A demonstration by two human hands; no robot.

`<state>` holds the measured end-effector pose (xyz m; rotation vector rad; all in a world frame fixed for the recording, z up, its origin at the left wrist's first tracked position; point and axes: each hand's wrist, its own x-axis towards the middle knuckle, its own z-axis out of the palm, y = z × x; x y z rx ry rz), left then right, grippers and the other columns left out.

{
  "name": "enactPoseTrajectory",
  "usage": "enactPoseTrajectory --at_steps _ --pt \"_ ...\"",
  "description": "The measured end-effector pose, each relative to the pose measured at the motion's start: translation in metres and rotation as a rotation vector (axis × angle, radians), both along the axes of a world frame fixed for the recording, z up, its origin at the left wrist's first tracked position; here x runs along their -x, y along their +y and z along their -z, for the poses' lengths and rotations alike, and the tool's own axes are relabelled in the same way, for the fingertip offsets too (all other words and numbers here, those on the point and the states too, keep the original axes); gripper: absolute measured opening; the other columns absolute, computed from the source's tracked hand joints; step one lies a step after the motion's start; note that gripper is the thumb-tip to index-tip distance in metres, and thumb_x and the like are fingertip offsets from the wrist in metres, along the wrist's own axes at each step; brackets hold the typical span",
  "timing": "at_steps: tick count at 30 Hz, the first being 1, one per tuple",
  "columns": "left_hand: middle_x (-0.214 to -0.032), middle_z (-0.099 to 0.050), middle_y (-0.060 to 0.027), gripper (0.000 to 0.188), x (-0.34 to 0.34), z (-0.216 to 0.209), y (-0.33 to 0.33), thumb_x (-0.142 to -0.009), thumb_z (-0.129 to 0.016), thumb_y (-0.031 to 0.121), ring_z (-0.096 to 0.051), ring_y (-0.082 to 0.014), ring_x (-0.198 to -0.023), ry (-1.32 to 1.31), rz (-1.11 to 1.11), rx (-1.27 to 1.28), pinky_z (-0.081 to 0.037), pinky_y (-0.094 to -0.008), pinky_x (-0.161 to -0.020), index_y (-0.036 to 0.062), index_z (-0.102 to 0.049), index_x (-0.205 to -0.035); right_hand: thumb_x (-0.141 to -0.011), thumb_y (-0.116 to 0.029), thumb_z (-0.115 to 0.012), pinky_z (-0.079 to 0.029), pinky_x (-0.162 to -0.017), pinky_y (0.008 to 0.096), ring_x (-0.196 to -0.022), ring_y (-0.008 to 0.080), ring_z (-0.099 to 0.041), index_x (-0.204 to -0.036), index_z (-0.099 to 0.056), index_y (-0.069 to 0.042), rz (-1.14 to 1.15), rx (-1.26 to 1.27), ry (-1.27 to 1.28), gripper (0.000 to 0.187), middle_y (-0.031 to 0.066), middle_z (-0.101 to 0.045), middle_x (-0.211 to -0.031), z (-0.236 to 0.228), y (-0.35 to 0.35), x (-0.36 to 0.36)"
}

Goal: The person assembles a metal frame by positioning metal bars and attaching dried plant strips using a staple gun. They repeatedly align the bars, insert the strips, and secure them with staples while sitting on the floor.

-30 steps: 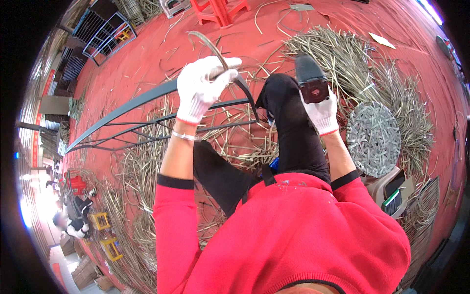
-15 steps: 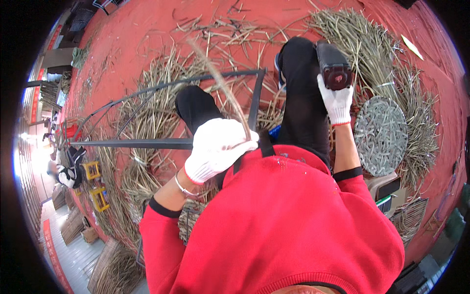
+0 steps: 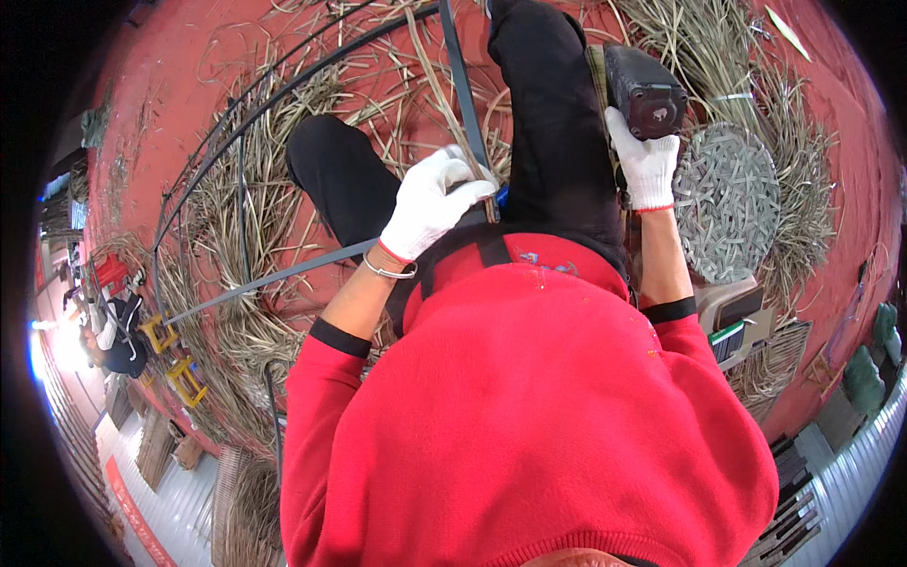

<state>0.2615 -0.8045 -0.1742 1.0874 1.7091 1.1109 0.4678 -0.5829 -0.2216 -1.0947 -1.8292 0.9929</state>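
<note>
**Seated person, dark metal frame + power tool, rattan all over floor**

Red floor (image 3: 831,189) takes up most of the view, littered w/ loose rattan strips (image 3: 255,217) in piles around the person. Person in red sweater (image 3: 510,416) and black trousers (image 3: 557,132), seen from above, legs out fwd.

Dark metal frame (image 3: 246,142): curved outer bar plus straight bars, lying over the strips and across the legs; one bar runs from lower left up to the lap, another goes up toward top edge.

Round woven disc (image 3: 727,198) on floor just R of the right leg, beside the right forearm. Box-like items (image 3: 732,317) near right elbow, can't tell what.

Left hand (image 3: 430,203), white glove, fingers curled closed around a thin rattan strip (image 3: 430,80) right at the frame bar near the lap; strip runs up and away. Metal bangle at wrist.

Right hand (image 3: 647,165), white glove, wrapped shut on grip of a black power tool (image 3: 642,90), held over the right leg, tool tip hidden.
</note>
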Motion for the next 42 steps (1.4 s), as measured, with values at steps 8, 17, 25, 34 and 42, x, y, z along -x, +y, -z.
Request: enactPoseTrajectory --at_steps 8,17,25,34,42 --pt "-0.104 -0.066 -0.0102 0.011 -0.009 0.007 -0.009 -0.089 -0.07 -0.001 -0.064 -0.0169 -0.093 -0.325 0.044 -0.103 -0.052 -0.0292 -0.084 -0.0047 -0.069 -0.098 -0.084 -0.029 -0.078 -0.056 -0.073 0.0341 -0.081 0.0243 -0.075 -0.091 -0.075 -0.002 -0.041 0.034 -0.19 0.027 0.0102 -0.077 -0.084 0.011 0.002 -0.009" --pt "-0.092 -0.071 -0.0035 0.017 0.008 0.041 0.015 -0.089 -0.073 0.012 -0.063 -0.0087 -0.083 -0.24 -0.188 0.034 -0.05 -0.0248 -0.079 -0.0017 -0.07 -0.097 -0.088 -0.016 -0.076 -0.051 -0.07 0.0317 -0.076 0.0115 -0.065 -0.107 -0.071 -0.004 -0.116 -0.035 -0.215 0.023 0.0057 -0.073 -0.093 -0.008 -0.014 0.0" --pt "-0.101 -0.068 -0.0027 0.019 0.023 0.066 0.037 -0.083 -0.079 0.017 -0.068 -0.0122 -0.088 -0.046 -0.175 0.021 -0.053 -0.0269 -0.082 0.0025 -0.074 -0.095 -0.083 -0.03 -0.082 -0.052 -0.096 0.0367 -0.11 0.0242 -0.067 -0.12 -0.063 -0.003 -0.324 0.238 -0.237 0.05 0.0119 -0.071 -0.113 -0.071 -0.037 -0.016" --pt "-0.098 -0.068 -0.005 0.018 0.032 0.085 0.048 -0.085 -0.077 0.018 -0.067 -0.0156 -0.087 0.241 -0.112 -0.081 -0.052 -0.0279 -0.079 0.0036 -0.073 -0.095 -0.084 -0.023 -0.082 -0.052 -0.093 0.0336 -0.104 0.0169 -0.065 -0.124 -0.062 -0.002 -0.558 0.545 -0.437 0.05 0.0091 -0.07 -0.115 -0.125 -0.04 -0.003" --pt "-0.091 -0.066 -0.002 0.016 0.027 0.09 0.05 -0.083 -0.074 0.027 -0.063 -0.0244 -0.088 0.52 -0.14 -0.254 -0.051 -0.0348 -0.078 0.013 -0.07 -0.092 -0.084 -0.022 -0.082 -0.051 -0.072 0.0282 -0.078 0.0107 -0.059 -0.117 -0.064 -0.003 -0.583 0.896 -0.655 0.042 0.0023 -0.066 -0.094 -0.15 -0.034 0.035"
